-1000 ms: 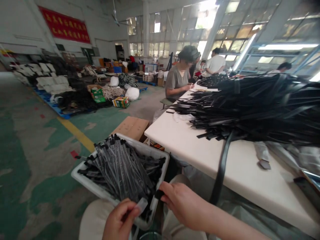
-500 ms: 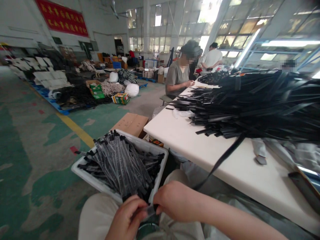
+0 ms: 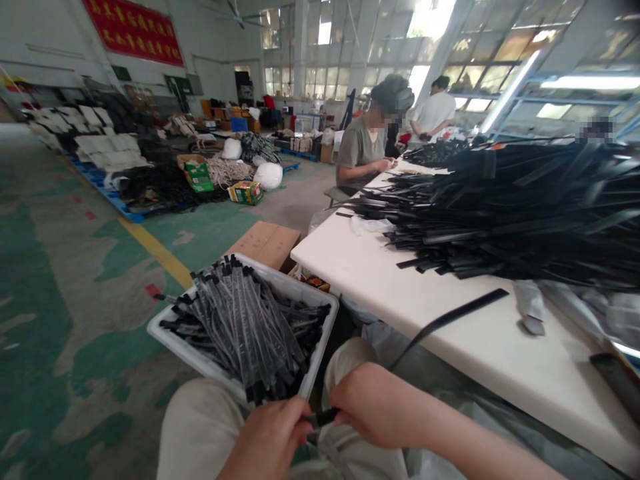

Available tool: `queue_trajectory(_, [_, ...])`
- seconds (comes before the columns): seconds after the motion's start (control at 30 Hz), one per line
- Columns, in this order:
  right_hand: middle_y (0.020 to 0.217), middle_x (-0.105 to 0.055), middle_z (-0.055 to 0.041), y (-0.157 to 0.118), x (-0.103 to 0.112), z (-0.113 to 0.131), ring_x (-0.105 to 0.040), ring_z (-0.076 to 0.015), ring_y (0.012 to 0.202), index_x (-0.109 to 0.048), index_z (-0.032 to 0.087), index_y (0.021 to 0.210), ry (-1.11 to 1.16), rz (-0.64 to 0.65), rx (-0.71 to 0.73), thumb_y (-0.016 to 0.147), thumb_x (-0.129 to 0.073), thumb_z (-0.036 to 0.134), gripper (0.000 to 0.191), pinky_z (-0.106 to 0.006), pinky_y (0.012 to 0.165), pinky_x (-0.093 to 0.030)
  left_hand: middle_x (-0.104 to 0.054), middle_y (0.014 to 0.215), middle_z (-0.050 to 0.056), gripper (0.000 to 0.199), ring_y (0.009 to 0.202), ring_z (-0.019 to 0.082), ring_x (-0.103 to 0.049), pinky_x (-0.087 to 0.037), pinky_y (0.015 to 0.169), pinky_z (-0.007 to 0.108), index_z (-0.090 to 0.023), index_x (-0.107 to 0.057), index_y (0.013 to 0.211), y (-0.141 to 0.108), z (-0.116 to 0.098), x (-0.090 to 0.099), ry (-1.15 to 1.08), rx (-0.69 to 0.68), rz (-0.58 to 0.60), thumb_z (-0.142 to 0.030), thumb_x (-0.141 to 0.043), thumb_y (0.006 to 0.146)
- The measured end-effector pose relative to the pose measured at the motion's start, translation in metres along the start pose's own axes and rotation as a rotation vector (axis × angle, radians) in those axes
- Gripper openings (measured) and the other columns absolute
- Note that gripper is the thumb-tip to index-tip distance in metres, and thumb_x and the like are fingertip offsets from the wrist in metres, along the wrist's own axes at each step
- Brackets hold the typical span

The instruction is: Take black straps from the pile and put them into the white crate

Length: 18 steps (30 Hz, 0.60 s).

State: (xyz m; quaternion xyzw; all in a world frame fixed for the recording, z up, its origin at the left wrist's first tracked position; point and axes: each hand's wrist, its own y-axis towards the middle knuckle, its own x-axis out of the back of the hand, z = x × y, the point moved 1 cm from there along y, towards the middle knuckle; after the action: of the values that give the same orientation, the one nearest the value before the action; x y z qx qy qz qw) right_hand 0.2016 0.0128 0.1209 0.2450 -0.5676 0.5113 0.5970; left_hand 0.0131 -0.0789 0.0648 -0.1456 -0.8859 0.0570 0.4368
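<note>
My left hand is closed, thumb and fingers pinching what looks like a clear plastic sleeve, mostly hidden by the fingers. Just right of it, my right hand is closed on a black strap. A short dark end of that strap bridges the gap between both hands, above my lap. Its long tail rises past my right hand and lies across the table edge. Beyond my hands sits a white plastic bin, filled with black strips in clear sleeves.
A white table on the right bears a large heap of black straps. A cardboard box is behind the bin. A seated co-worker is at the far table side. Loaded blue pallets stand left.
My hands have moved slightly apart, and a dark strap end now shows between them. The strap's tail has slid out from the heap's edge and rests over the table. The view shifted slightly.
</note>
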Motion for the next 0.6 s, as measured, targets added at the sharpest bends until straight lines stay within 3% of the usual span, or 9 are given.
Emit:
queue_trajectory(0.1, [0.078, -0.077, -0.0058, 0.001, -0.007, 0.002, -0.075, -0.0252, 0.072, -0.071, 0.018, 0.084, 0.008, -0.017, 0.018, 0.091, -0.064, 0.033, 0.018, -0.03, 0.051, -0.035, -0.078, 0.086, 0.003, 0.02, 0.083, 0.021, -0.073, -0.043, 0.066, 0.025, -0.021, -0.066, 0.09, 0.008, -0.01, -0.004, 0.091, -0.051, 0.037, -0.009, -0.05, 0.088])
queue_trajectory(0.17, [0.077, -0.076, -0.006, -0.006, -0.004, -0.009, -0.075, -0.0252, 0.071, -0.07, 0.018, 0.083, 0.025, -0.057, -0.056, 0.091, -0.064, 0.034, 0.019, -0.031, 0.051, -0.033, -0.078, 0.083, 0.003, 0.022, 0.078, 0.02, -0.074, -0.043, 0.064, 0.025, -0.021, -0.065, 0.09, 0.008, -0.003, -0.002, 0.151, -0.023, -0.008, -0.007, -0.048, 0.089])
queue_trajectory(0.3, [0.076, -0.075, -0.0052, -0.019, 0.011, -0.028, -0.074, -0.0232, 0.073, -0.068, 0.018, 0.08, 0.089, -0.122, -0.143, 0.093, -0.058, 0.022, 0.017, -0.031, 0.055, -0.031, -0.072, 0.071, 0.002, 0.025, 0.064, 0.02, -0.07, -0.041, 0.059, 0.028, -0.021, -0.059, 0.078, 0.006, 0.014, 0.0, 0.255, -0.008, -0.299, -0.009, -0.043, 0.092])
queue_trajectory(0.4, [0.077, -0.075, -0.0063, -0.008, 0.013, -0.018, -0.072, -0.0226, 0.072, -0.067, 0.017, 0.081, 0.109, -0.101, -0.12, 0.094, -0.056, 0.02, 0.017, -0.031, 0.056, -0.03, -0.067, 0.065, 0.002, 0.028, 0.06, 0.02, -0.066, -0.04, 0.057, 0.029, -0.022, -0.054, 0.074, 0.011, 0.007, -0.01, 0.253, -0.085, -0.481, -0.009, -0.038, 0.093])
queue_trajectory(0.5, [0.083, -0.076, -0.0074, 0.005, 0.008, -0.004, -0.072, -0.0224, 0.075, -0.067, 0.017, 0.085, 0.138, -0.058, -0.057, 0.094, -0.056, 0.02, 0.015, -0.03, 0.057, -0.032, -0.065, 0.065, 0.0, 0.027, 0.061, 0.018, -0.065, -0.041, 0.057, 0.029, -0.023, -0.051, 0.074, 0.017, -0.008, -0.02, 0.219, -0.148, -0.488, -0.007, -0.038, 0.091])
queue_trajectory(0.6, [0.083, -0.076, -0.0065, 0.0, 0.011, -0.011, -0.072, -0.0239, 0.077, -0.067, 0.018, 0.086, 0.148, -0.056, -0.098, 0.09, -0.063, 0.027, 0.011, -0.029, 0.058, -0.034, -0.064, 0.064, 0.0, 0.026, 0.06, 0.019, -0.064, -0.04, 0.056, 0.03, -0.024, -0.05, 0.073, 0.016, -0.008, -0.017, 0.185, -0.184, -0.509, -0.008, -0.039, 0.09])
